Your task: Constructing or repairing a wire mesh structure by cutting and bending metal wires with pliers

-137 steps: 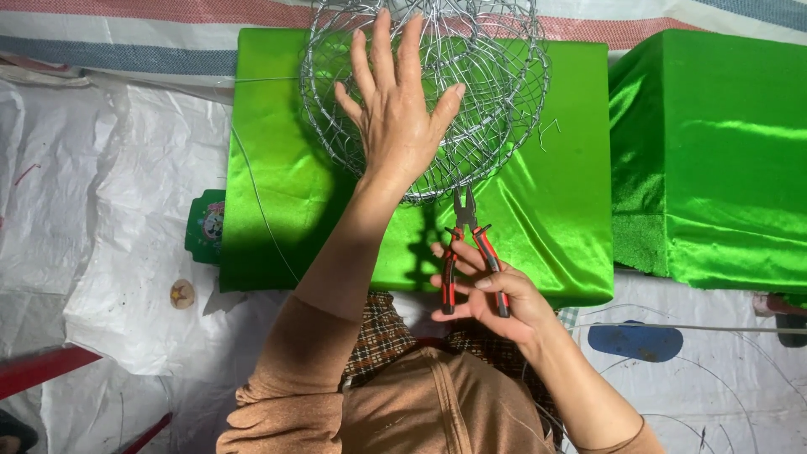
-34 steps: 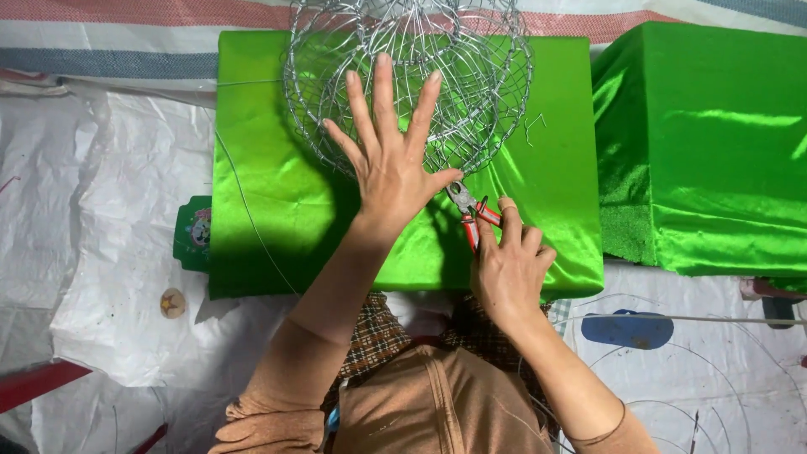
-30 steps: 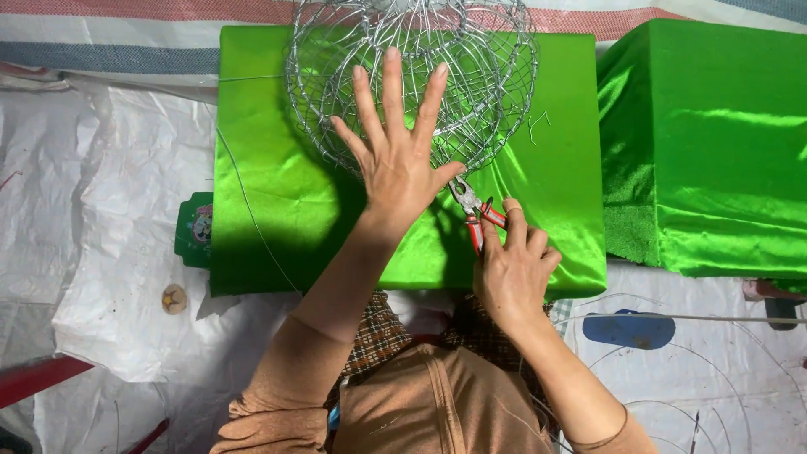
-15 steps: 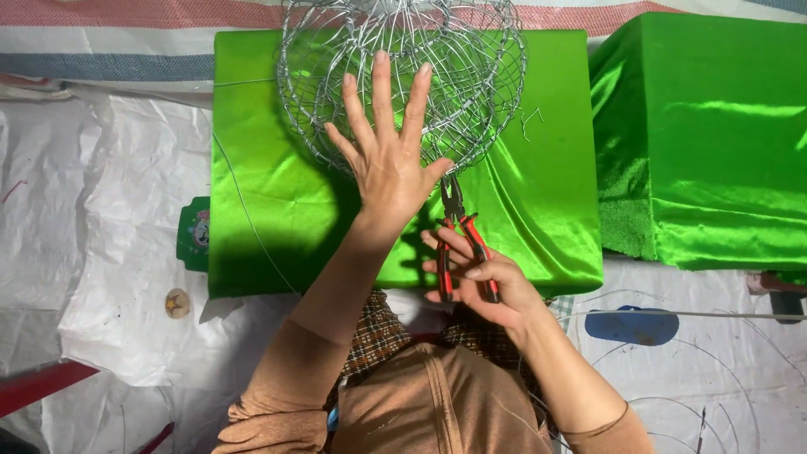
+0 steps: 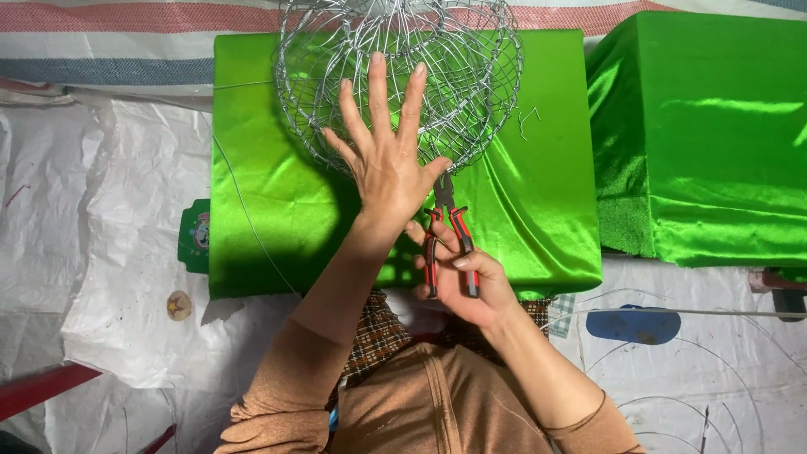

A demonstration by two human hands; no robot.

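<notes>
Left hand flat, fingers spread, pressing wire ball | right hand gripping pliers | step: joining wire at rim | next: firm squeeze

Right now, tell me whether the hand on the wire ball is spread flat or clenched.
Spread flat. The left hand lies open on the wire ball, all fingers splayed apart. The right hand holds the pliers.

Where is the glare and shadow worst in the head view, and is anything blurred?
Head view: sharp throughout, no motion blur. Bright sheen streaks the green satin block and the second green block. The left hand casts a dark shadow beneath its forearm. The wire frame is cut off at the top edge. The right hand and pliers are evenly lit.
</notes>
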